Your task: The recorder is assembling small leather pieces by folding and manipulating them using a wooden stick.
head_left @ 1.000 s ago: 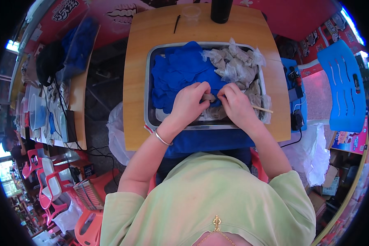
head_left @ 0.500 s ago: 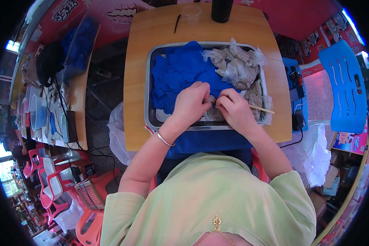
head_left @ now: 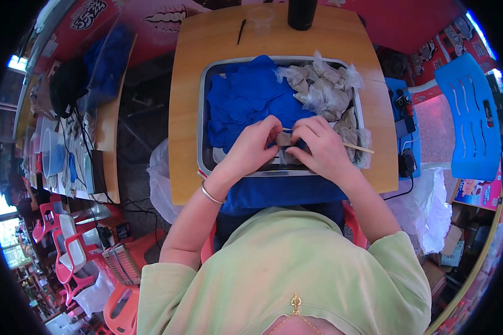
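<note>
Grey, soft, light lump pinched between our left hand and right hand fingers; we judge gentle edge grips suit it.

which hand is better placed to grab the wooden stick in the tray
Probably the right hand. The stick pokes out just past its knuckles on the right side of the tray, beside the clear bags. The left hand sits further left by the blue pile, and would have to cross over.

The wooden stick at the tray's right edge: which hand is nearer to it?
Right. The right hand lies just beside the wooden stick, nearly touching it. The left hand is farther left, over the metal tray.
</note>
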Action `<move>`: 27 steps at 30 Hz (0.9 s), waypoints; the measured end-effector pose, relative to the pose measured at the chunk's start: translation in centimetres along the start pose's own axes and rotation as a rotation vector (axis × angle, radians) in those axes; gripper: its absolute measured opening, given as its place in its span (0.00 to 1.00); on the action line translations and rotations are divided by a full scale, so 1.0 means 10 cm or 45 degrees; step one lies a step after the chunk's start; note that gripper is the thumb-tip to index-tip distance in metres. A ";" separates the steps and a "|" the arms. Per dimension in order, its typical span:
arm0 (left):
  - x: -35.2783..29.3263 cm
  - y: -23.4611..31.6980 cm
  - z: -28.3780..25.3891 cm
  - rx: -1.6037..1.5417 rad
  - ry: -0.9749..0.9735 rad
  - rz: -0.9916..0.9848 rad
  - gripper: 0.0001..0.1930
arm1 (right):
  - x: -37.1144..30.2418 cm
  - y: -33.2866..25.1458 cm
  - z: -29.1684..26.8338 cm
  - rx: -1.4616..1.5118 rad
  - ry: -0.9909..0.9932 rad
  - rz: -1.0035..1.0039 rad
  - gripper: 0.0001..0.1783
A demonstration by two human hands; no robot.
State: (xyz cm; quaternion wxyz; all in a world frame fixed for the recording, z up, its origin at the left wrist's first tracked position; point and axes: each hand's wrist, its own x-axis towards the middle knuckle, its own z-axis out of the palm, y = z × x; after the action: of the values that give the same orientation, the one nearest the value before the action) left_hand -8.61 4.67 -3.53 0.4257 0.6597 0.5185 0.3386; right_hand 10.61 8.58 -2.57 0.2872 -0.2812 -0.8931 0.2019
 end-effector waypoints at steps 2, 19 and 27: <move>0.01 0.01 0.01 0.000 0.016 0.033 0.15 | 0.05 0.03 0.05 0.036 0.104 -0.018 0.11; 0.03 -0.04 0.00 0.436 0.191 0.231 0.03 | 0.06 0.13 0.12 -0.020 0.026 0.080 0.13; 0.04 -0.05 -0.01 0.253 0.156 0.167 0.03 | 0.06 0.15 0.05 -0.009 0.049 -0.105 0.10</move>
State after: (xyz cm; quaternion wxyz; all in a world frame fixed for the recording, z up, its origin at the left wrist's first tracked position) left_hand -8.83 5.11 -3.95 0.3027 0.7092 0.5302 0.3526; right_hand 10.44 9.97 -3.46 0.3112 -0.2490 -0.8990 0.1814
